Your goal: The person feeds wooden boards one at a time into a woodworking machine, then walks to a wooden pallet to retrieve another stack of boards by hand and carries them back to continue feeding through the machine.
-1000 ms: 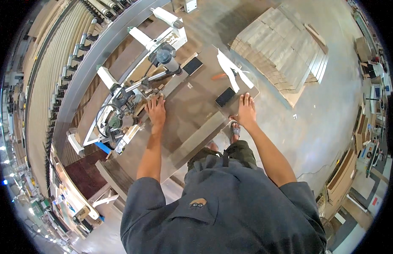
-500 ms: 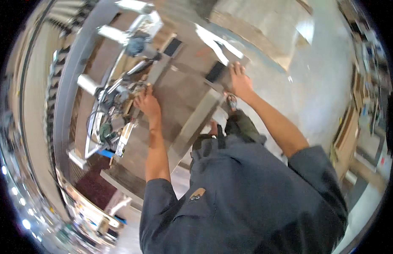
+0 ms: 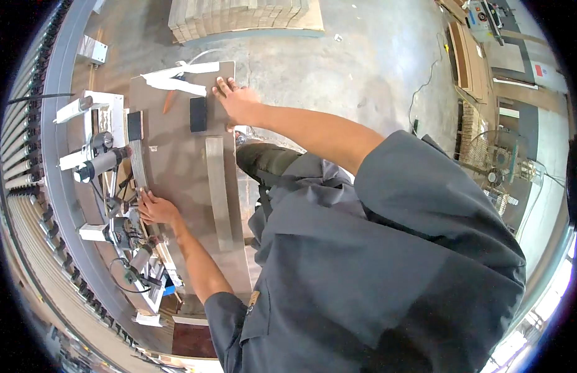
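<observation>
While both of my hands press flat on the wide brown wooden board [image 3: 176, 155], I lean over it at the left of the frame.
My left hand [image 3: 156, 210] lies at the board's left edge in the middle left, fingers spread and flat, holding nothing, just beside the grey metal machine with cylinders and cables [image 3: 111, 186]. My right hand [image 3: 237, 102] rests at the board's right edge near the upper centre, fingers stretched out and open, empty, close to a small black rectangular block [image 3: 198, 114]. A long grey strip [image 3: 218, 193] lies lengthwise down the board between my hands. At the top, a stack of pale wooden boards [image 3: 238, 15] sits on the concrete floor [image 3: 363, 68].
</observation>
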A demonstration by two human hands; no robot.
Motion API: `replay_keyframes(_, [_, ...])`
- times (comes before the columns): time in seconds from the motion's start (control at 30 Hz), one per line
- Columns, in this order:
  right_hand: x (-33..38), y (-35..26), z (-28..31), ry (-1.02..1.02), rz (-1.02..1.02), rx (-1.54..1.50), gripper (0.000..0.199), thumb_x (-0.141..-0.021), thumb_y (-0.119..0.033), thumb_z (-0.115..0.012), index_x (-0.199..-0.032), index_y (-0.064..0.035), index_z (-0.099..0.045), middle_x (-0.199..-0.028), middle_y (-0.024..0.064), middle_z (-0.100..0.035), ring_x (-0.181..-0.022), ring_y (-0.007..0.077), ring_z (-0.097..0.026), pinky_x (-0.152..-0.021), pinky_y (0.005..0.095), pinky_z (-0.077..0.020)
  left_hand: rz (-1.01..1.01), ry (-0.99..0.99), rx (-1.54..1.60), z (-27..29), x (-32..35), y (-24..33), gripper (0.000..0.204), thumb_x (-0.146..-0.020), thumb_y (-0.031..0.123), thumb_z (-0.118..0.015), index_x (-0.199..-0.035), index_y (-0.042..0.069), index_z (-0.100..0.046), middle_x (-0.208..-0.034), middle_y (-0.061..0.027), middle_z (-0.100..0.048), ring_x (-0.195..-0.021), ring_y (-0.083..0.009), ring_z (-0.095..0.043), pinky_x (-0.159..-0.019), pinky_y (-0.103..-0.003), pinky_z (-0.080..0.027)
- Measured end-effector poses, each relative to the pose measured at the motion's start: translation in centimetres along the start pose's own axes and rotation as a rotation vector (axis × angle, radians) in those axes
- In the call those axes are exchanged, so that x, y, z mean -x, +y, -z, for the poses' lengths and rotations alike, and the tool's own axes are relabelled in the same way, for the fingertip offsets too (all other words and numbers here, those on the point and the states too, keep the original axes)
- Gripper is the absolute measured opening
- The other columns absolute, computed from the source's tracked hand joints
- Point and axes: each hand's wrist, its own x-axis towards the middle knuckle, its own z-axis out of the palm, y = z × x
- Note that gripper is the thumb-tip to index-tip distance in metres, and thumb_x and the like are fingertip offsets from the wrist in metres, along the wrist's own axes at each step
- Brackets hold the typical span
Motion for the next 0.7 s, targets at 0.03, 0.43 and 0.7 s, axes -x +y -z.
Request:
replay_keyframes(0.03, [-0.4, 0.7, -0.6, 0.035, -0.016, 0.015, 0.128, -0.069, -0.047, -0.095, -0.167, -0.0056, -0.023, -0.175, 0.0225, -0.015, -0.158, 0.0447, -0.027, -0.112, 0.0521, -0.0496, 0.015, -0.007, -0.014, -0.1, -0.2, 1.0, 0.026, -0.099, 0.035, -0.07, -0.121, 0.027, -0.08, -0.121, 0.001, -0.07, -0.104, -0.027, -0.063, -0.092, -0.048, -0.045])
replay_keyframes(0.43, [-0.3, -0.6, -0.1, -0.026, -0.028, 0.106, 0.137, -0.063, -0.051, -0.097, -0.168, -0.0073, -0.021, -0.175, 0.0214, -0.016, -0.157, 0.0456, -0.028, -0.113, 0.0534, -0.0506, 0.125, -0.021, -0.04, 1.1, 0.8, 1.9, 0.028, -0.098, 0.026, -0.071, -0.125, 0.028, -0.077, -0.124, -0.0015, -0.071, -0.114, -0.0296, -0.061, -0.103, -0.052, -0.04])
replay_keyframes(0.7, [-1.0, -0.5, -0.4, 0.005, 0.033, 0.158, 0.14, -0.063, -0.056, -0.096, -0.168, -0.0044, -0.019, -0.175, 0.0248, -0.013, -0.157, 0.0465, -0.027, -0.112, 0.0546, -0.0512, 0.158, 0.005, 0.053, 1.2, 0.3, 1.6, 0.03, -0.095, 0.024, -0.072, -0.124, 0.031, -0.076, -0.12, 0.0021, -0.07, -0.114, -0.0269, -0.061, -0.108, -0.05, -0.038])
